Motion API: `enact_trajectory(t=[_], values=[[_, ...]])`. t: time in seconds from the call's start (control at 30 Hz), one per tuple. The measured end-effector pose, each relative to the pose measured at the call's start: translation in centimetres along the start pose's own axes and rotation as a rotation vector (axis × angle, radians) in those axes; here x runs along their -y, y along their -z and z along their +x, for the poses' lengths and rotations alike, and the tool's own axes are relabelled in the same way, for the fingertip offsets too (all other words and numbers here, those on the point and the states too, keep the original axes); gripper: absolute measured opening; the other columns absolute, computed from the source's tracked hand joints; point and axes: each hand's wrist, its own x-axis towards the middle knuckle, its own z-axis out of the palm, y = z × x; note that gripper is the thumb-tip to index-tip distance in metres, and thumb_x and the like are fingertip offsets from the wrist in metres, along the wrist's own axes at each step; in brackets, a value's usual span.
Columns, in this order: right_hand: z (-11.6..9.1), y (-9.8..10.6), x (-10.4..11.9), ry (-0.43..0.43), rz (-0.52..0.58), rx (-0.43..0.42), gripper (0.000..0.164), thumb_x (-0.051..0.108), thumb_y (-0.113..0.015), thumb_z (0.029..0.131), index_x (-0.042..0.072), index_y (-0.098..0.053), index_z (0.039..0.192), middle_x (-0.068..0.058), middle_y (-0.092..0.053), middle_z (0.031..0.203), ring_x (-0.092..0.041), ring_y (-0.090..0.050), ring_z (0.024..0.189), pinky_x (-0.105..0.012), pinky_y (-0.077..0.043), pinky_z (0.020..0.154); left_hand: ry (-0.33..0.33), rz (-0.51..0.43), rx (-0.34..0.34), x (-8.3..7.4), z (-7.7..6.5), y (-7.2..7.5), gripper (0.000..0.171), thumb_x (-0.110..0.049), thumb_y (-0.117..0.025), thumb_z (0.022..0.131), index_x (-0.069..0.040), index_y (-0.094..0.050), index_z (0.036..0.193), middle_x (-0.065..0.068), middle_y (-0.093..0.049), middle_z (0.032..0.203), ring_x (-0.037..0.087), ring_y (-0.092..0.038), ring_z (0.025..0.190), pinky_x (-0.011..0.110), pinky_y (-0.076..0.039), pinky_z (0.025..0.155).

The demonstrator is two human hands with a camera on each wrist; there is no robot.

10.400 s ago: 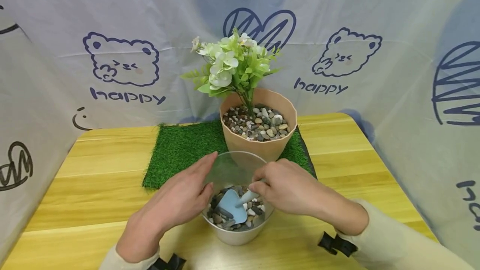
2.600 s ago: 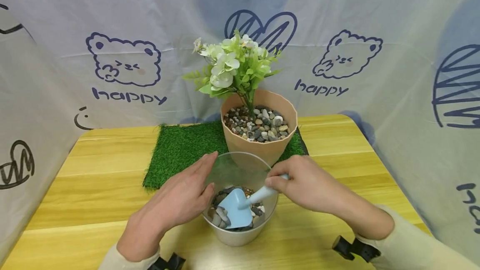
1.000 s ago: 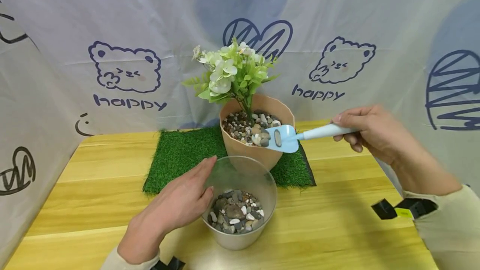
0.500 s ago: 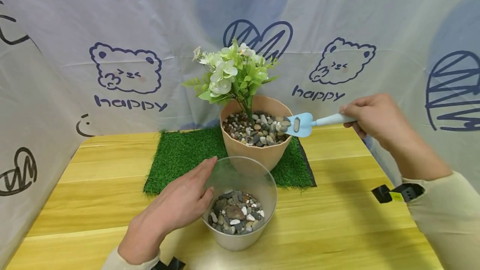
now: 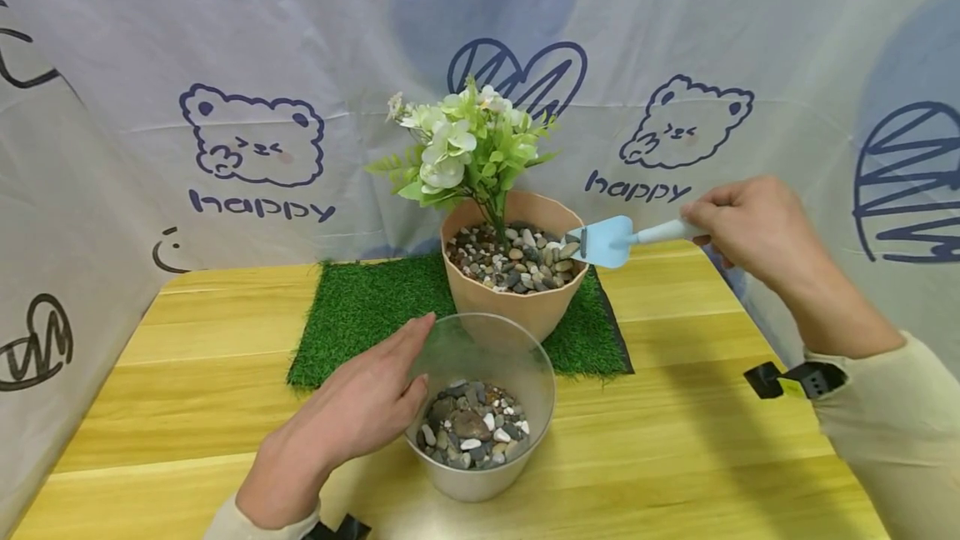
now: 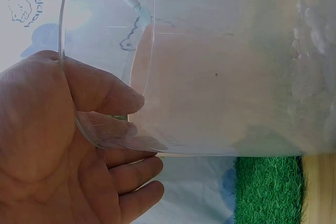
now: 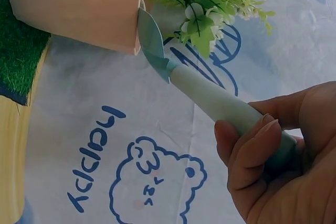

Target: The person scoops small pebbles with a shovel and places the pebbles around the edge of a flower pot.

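Observation:
My right hand (image 5: 757, 227) grips the pale handle of a small light-blue trowel (image 5: 606, 242), fingers curled round it in the right wrist view. The blade tilts down over the right rim of a peach flower pot (image 5: 502, 307), with a few pebbles (image 5: 573, 245) at its tip. The pot holds pebbles and a white-flowered green plant (image 5: 468, 140). My left hand (image 5: 360, 394) rests along the left side of a clear, tapered container (image 5: 480, 486), fingers extended and thumb against its wall. Grey, brown and white stones (image 5: 472, 427) cover the container's bottom.
A green artificial turf mat (image 5: 375, 307) lies under the pot on the wood-grain table (image 5: 195, 365). Behind and at both sides hangs a white cloth (image 5: 360, 23) with bear and heart drawings, close behind the plant.
The trowel scooped stones from the clear container and moved to the pot's right rim. Since then its blade has tipped down, and stones slid off into the pot. The left hand stays put.

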Motion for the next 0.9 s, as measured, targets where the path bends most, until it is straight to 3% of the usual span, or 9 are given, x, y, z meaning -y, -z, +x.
enact_trajectory(t=[0.17, 0.47, 0.7, 0.9], values=[[-0.4, 0.2, 0.7, 0.02, -0.066, -0.041, 0.044, 0.032, -0.058, 0.107, -0.005, -0.074, 0.124, -0.01, -0.071, 0.08, -0.021, -0.052, 0.058, -0.03, -0.042, 0.043, 0.001, -0.004, 0.002, -0.1, 0.0, 0.0, 0.071, -0.026, -0.053, 0.107, -0.005, -0.023, 0.168, 0.016, -0.027, 0.173, 0.034, -0.032, 0.158, 0.053, -0.03, 0.129], [-1.9, -0.4, 2.3, 0.136, -0.244, -0.163, 0.045, 0.032, -0.058, 0.107, -0.007, -0.074, 0.124, -0.013, -0.065, 0.072, -0.023, -0.049, 0.055, -0.03, -0.034, 0.043, 0.012, -0.007, 0.001, -0.1, 0.0, 0.0, 0.071, -0.026, -0.053, 0.107, -0.006, -0.023, 0.168, 0.016, -0.027, 0.172, 0.034, -0.033, 0.157, 0.053, -0.03, 0.129], [-2.6, -1.2, 2.4, 0.162, -0.207, -0.167, 0.04, 0.031, -0.058, 0.107, -0.002, -0.076, 0.12, -0.01, -0.06, 0.067, -0.021, -0.045, 0.05, -0.029, -0.032, 0.038, 0.016, -0.011, 0.003, -0.1, -0.1, 0.0, 0.071, -0.026, -0.052, 0.107, -0.007, -0.022, 0.168, 0.016, -0.028, 0.172, 0.034, -0.033, 0.157, 0.053, -0.03, 0.129], [-3.5, -2.2, 1.7, 0.197, -0.135, -0.237, 0.039, 0.032, -0.058, 0.107, 0.001, -0.079, 0.117, -0.008, -0.059, 0.065, -0.02, -0.039, 0.046, -0.028, -0.029, 0.036, 0.029, -0.026, 0.006, -0.1, 0.0, -0.1, 0.071, -0.027, -0.051, 0.108, -0.01, -0.021, 0.169, 0.015, -0.027, 0.173, 0.033, -0.032, 0.158, 0.052, -0.03, 0.13]])
